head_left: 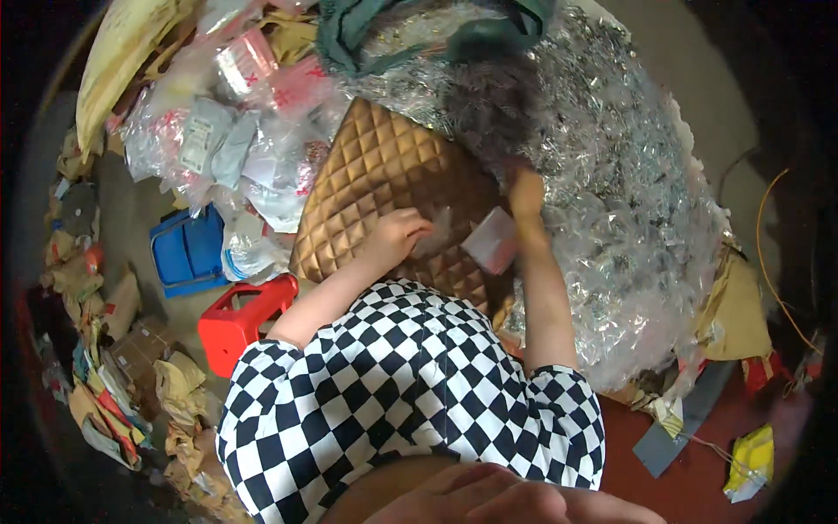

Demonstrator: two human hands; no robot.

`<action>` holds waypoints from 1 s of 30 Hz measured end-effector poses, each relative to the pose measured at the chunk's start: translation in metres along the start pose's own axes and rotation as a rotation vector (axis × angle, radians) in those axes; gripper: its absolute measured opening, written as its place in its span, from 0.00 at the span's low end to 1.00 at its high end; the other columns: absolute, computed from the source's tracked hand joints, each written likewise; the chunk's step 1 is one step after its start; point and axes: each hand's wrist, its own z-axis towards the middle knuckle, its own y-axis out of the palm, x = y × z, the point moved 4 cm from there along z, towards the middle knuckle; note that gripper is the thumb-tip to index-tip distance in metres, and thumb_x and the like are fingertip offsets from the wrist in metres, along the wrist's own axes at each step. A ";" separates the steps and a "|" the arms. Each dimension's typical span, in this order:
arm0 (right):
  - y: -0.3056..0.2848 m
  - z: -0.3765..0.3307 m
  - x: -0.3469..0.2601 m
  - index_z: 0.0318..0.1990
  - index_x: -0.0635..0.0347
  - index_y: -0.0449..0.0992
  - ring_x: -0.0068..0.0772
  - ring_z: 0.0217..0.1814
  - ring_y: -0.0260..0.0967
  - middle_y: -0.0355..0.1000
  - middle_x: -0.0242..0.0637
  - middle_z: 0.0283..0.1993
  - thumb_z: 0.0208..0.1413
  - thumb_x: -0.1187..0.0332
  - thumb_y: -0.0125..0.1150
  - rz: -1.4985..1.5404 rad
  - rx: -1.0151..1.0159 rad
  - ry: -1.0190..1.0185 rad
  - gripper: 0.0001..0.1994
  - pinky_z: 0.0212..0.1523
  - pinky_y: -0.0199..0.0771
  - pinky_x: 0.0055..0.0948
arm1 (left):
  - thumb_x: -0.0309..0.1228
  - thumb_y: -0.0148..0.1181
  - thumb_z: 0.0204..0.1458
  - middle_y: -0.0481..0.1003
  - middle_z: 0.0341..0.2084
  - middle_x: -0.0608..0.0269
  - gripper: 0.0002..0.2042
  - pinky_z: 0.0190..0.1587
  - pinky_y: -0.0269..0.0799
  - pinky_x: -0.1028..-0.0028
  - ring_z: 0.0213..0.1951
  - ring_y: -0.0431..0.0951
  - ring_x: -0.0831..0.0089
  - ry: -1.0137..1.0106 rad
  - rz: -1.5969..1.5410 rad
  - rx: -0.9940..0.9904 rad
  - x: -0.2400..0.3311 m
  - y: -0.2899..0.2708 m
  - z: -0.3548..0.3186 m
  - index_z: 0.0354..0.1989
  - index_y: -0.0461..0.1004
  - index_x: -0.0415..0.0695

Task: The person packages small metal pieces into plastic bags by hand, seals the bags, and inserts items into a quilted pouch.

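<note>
A brown quilted cushioned sheet [367, 166] lies in front of me. Over its middle, my left hand [397, 236] has its fingers curled together, with a blurred wisp of clear plastic film [443, 229] at the fingertips. My right hand [525, 190] reaches past the sheet's right edge to the big heap of clear, silvery plastic pieces [611, 192]; its fingers are smeared by motion. A small clear plastic packet [491, 237], pinkish at its lower end, shows beside my right wrist. Whether it lies loose or hangs cannot be made out.
Several clear bags with pink and white packages [253, 113] are piled at the far left. Nearer stand a blue plastic container [188, 249] and a red stool [231, 327]. Green netting [349, 35] lies across the heap's far side. Cardboard scraps [179, 384] line the left floor.
</note>
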 end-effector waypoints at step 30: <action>-0.002 0.312 -0.171 0.42 0.61 0.78 0.42 0.41 0.75 0.77 0.48 0.40 0.45 0.74 0.61 0.209 -0.054 -0.109 0.13 0.40 0.73 0.35 | 0.35 0.58 0.52 0.75 0.27 0.52 0.25 0.38 0.71 0.58 0.31 0.76 0.51 -0.542 0.112 -0.304 -0.110 -0.077 0.028 0.61 0.65 0.50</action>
